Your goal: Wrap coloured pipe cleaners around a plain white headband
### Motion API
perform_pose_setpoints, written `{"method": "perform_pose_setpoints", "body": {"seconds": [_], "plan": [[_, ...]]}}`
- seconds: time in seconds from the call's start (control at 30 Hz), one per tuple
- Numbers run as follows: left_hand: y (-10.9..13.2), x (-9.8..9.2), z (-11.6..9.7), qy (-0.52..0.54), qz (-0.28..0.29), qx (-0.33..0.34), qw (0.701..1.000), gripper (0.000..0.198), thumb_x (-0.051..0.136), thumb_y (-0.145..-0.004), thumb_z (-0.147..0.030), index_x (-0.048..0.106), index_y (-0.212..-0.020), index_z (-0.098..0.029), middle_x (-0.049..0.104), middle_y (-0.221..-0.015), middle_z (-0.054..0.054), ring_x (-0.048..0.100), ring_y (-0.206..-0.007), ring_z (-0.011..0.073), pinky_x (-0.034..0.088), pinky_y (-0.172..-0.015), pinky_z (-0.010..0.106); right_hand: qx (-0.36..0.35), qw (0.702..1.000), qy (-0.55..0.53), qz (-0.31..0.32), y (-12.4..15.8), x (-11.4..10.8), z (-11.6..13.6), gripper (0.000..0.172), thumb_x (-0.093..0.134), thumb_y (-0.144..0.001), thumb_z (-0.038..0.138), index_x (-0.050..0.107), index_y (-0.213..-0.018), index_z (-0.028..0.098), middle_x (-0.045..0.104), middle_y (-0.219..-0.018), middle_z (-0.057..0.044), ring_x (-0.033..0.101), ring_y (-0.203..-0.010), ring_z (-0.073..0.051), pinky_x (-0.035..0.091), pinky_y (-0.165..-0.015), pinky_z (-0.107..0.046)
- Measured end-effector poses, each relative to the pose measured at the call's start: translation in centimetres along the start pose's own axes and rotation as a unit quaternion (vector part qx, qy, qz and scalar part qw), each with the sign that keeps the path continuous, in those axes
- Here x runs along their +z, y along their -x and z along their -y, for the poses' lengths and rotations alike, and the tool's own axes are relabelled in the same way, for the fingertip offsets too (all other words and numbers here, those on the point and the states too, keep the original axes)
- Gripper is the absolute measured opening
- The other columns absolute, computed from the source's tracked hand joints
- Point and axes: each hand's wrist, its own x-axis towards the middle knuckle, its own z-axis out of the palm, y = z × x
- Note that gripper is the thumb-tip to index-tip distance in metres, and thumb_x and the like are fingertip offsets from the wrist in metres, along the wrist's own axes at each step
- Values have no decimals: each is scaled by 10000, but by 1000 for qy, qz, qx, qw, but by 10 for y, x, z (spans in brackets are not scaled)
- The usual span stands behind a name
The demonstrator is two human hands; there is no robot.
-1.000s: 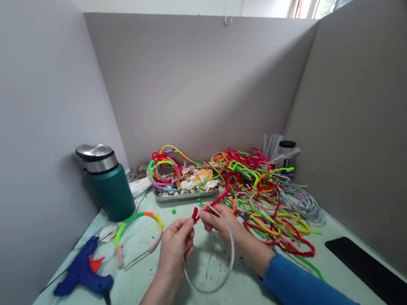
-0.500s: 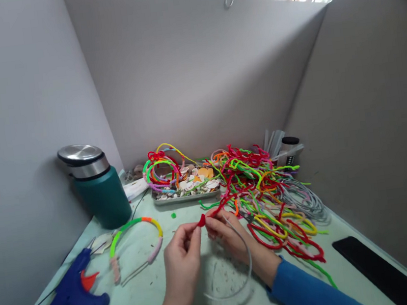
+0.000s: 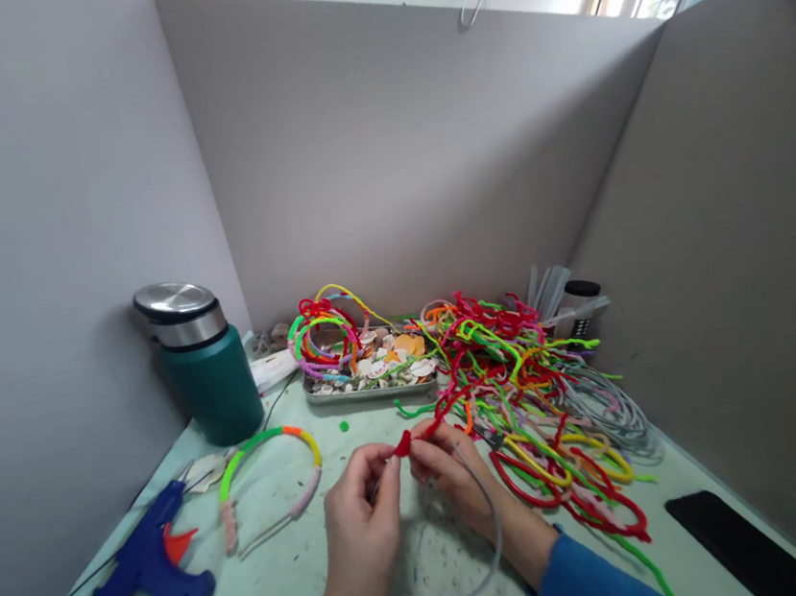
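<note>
Swings wire (image 3: 497, 532) right of its place a second ago; clamps grip of left hand (image 3: 363, 515) and right hand (image 3: 458, 479) on red stem (image 3: 402, 444), nearer than tray (image 3: 373, 394) on bench (image 3: 281, 593).

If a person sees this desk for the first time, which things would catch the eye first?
Probably the tangled heap of bright fuzzy stems on the right of the desk. Then the left hand and right hand, holding a red fuzzy strand at front centre. The teal bottle at the left, with the blue glue gun lying before it, also stands out.
</note>
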Motion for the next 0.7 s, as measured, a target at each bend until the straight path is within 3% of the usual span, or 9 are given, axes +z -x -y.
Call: {"method": "perform_pose_setpoints", "body": {"seconds": [0.23,0.47,0.7], "plan": [[-7,2,7,81,-14,-48,996,238,593,-757,-386,555,-816,-159,531,-622,-33,477,-549,95,368,-499,186,-12,1000,3,-18,-1,3,-8,182,606,-784,339,563,-783,162,503,-588,27,443,-522,-97,344,-499,-220],[-9,1,10,164,29,-113,980,248,602,-743,-390,495,-830,-184,402,-503,-102,266,-363,25,187,-345,142,-17,1000,4,-20,-2,2,-14,164,583,-807,321,553,-769,165,515,-611,24,448,-524,-94,348,-503,-217],[-10,-1,8,220,61,-174,958,252,598,-733,-391,438,-800,-208,405,-471,-117,212,-316,13,146,-306,131,-24,999,42,-6,1,2,-10,150,558,-824,317,555,-756,184,502,-618,15,449,-549,-110,344,-530,-240]]}}
